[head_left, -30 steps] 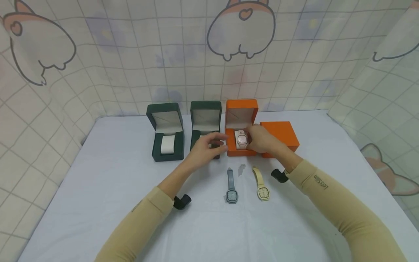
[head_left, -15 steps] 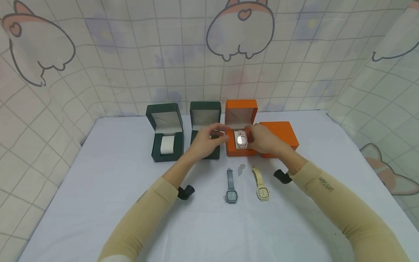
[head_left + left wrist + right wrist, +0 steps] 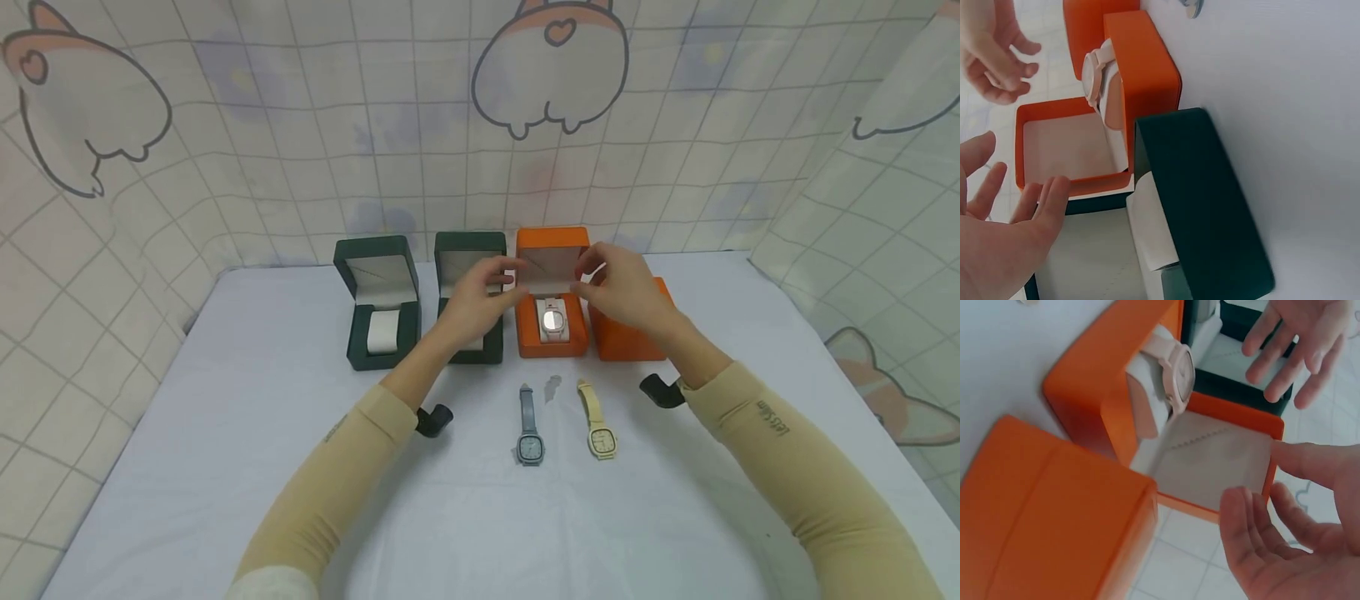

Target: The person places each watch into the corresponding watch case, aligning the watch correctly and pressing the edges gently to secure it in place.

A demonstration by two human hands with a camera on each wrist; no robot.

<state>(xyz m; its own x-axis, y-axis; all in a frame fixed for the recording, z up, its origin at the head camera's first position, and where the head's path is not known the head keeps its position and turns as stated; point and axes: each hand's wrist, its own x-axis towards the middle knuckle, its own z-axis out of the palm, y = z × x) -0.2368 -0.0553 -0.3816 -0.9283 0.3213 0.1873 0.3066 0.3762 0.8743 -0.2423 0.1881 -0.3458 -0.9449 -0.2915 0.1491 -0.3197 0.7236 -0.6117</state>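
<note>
An orange watch box [image 3: 527, 337] stands with its lid up, and a pale pink watch [image 3: 553, 320] sits on the cushion inside. My right hand [image 3: 621, 287] is at the right side of that lid, fingers loosely bent and holding nothing. In the right wrist view its thumb and fingers [image 3: 1244, 525] are spread at the lid's edge. My left hand [image 3: 474, 307], also holding nothing, hovers over the middle green watch box [image 3: 471, 242] with its fingertips towards the orange lid. It hides part of that green box's interior.
Another open green watch box [image 3: 407, 333] with a white cushion stands at the left. Right of the open orange box is a closed orange box [image 3: 630, 340]. Nearer lie a blue watch [image 3: 529, 447], a yellow watch [image 3: 602, 442] and a small clear scrap [image 3: 552, 387]. Patterned curtain hangs behind.
My right hand has left the pink watch and risen to the right side of the orange lid. My left hand has shifted slightly up and right.
</note>
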